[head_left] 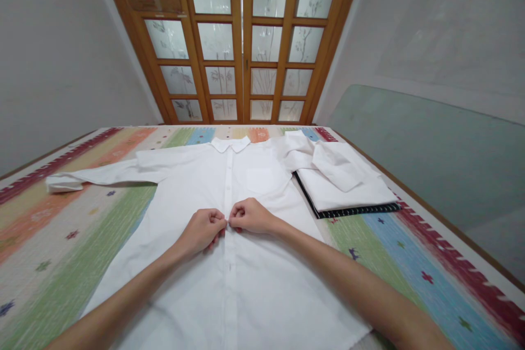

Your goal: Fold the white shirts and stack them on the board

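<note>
White shirt (pixel 184 191) spread front up on striped cloth (pixel 65 279), collar (pixel 231 144) at far end. Pinched narrow on mid-placket (pixel 228 175) with left hand (pixel 208 226) and right hand (pixel 249 215), fingertips nearly meeting. Done, by the look of it: laid out, placket lying closed above the hands. Seemingly left: lower placket (fastening unclear), plus bunched sleeve (pixel 336 167) on folded white cloth (pixel 356 198). Hidden: whatever between fingertips (button or only fabric, cannot tell). Cuff of bunched sleeve hard to make out; shirt bottom mostly cut off, partly covered by forearms (pixel 328 262).
</note>
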`<state>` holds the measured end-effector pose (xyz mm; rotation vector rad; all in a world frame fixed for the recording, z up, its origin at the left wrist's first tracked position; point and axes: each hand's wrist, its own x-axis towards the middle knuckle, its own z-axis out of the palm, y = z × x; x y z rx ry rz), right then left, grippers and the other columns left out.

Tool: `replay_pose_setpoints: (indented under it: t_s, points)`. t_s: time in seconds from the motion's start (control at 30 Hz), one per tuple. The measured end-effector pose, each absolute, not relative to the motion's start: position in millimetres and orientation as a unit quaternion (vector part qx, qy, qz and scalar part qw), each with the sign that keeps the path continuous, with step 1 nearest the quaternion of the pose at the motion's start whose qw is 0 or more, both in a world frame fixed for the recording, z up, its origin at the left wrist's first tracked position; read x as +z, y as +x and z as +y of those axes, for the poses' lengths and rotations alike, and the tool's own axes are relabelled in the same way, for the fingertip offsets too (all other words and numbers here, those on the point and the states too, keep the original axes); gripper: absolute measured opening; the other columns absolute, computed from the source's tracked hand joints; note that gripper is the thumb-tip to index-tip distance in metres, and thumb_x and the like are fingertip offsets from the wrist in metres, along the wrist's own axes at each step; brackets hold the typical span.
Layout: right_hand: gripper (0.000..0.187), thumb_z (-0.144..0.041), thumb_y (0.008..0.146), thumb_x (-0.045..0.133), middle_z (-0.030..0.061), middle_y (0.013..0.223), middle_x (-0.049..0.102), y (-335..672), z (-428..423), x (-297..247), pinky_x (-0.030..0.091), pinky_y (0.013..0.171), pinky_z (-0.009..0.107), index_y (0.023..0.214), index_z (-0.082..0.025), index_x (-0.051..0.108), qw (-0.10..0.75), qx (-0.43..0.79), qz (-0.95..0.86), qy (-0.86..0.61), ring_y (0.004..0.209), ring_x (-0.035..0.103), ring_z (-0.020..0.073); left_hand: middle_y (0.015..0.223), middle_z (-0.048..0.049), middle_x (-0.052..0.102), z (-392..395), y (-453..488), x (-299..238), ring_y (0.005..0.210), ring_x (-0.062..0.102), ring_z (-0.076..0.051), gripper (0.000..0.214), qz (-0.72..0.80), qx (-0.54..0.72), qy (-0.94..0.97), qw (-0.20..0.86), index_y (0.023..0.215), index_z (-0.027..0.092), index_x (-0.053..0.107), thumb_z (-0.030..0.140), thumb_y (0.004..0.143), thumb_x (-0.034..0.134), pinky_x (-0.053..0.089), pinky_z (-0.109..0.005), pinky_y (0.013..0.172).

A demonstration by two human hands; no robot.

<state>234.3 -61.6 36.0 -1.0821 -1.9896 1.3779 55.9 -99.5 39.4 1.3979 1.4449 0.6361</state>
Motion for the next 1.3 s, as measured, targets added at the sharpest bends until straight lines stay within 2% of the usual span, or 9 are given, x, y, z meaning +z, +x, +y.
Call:
replay_pose_setpoints:
  t_s: [0.6,0.73,0.83,0.97,1.07,1.2,1.3]
  points:
    - [0.004,-0.017,0.07,0.061,-0.0044,0.053,0.061,239.3,-59.8,39.3,0.038,0.051,0.018,0.068,-0.015,0.062,0.244,0.521,-0.727,-0.374,0.047,0.051,0.0079,0.041,0.0088,0.047,-99.5,59.3,46.0,0.025,0.033,-0.005,0.017,0.598,0.265,0.535,0.535,0.064,0.019,0.049,0.033,0.072,0.056,0.021,-0.017,0.027]
    - [0.004,-0.015,0.072,0.061,-0.0059,0.054,0.061,240.7,-59.3,37.1,0.038,0.052,0.018,0.075,-0.016,0.062,0.257,0.52,-0.725,-0.371,0.047,0.05,0.0078,0.037,0.009,0.042,-99.7,58.4,49.5,0.024,0.032,-0.006,0.022,0.594,0.245,0.538,0.545,0.061,0.02,0.046,0.036,0.073,0.054,0.019,-0.018,0.026]
    - [0.007,-0.017,0.073,0.064,-0.0066,0.054,0.06,240.8,-59.8,34.3,0.039,0.053,0.019,0.08,-0.016,0.062,0.256,0.511,-0.734,-0.366,0.049,0.051,0.008,0.041,0.0078,0.046,-100.2,56.8,51.1,0.026,0.034,-0.007,0.022,0.593,0.229,0.55,0.542,0.064,0.02,0.049,0.039,0.074,0.053,0.021,-0.019,0.027]
    - [0.009,-0.024,0.076,0.068,-0.005,0.057,0.061,238.1,-65.1,35.1,0.037,0.055,0.019,0.078,-0.015,0.065,0.258,0.426,-0.776,-0.386,0.053,0.053,0.0085,0.049,0.0057,0.054,-100.9,53.0,52.3,0.031,0.039,-0.008,0.021,0.588,0.216,0.617,0.477,0.075,0.018,0.058,0.039,0.075,0.053,0.026,-0.021,0.031]
    - [0.008,-0.023,0.076,0.068,-0.0027,0.06,0.063,234.0,-71.3,39.1,0.036,0.056,0.019,0.078,-0.015,0.067,0.243,0.322,-0.816,-0.415,0.056,0.055,0.0098,0.051,0.0031,0.057,-102.0,50.3,54.3,0.038,0.045,-0.01,0.023,0.575,0.214,0.68,0.401,0.073,0.017,0.062,0.036,0.078,0.05,0.031,-0.022,0.04]
    - [0.016,-0.03,0.082,0.065,0.0056,0.072,0.071,228.7,-78.2,43.3,0.039,0.062,0.023,0.086,-0.015,0.069,0.185,0.191,-0.864,-0.428,0.067,0.064,0.0165,0.054,0.0009,0.061,-104.8,48.4,55.7,0.049,0.052,-0.014,0.025,0.56,0.23,0.724,0.331,0.073,0.018,0.066,0.034,0.081,0.048,0.038,-0.024,0.053]
    - [0.023,-0.034,0.089,0.057,0.0118,0.083,0.074,225.0,-83.7,46.0,0.042,0.065,0.026,0.092,-0.015,0.069,0.115,0.109,-0.887,-0.433,0.075,0.068,0.0217,0.056,0.0003,0.063,-107.7,49.0,55.5,0.055,0.056,-0.016,0.024,0.557,0.24,0.735,0.302,0.078,0.019,0.068,0.033,0.081,0.05,0.038,-0.025,0.059]
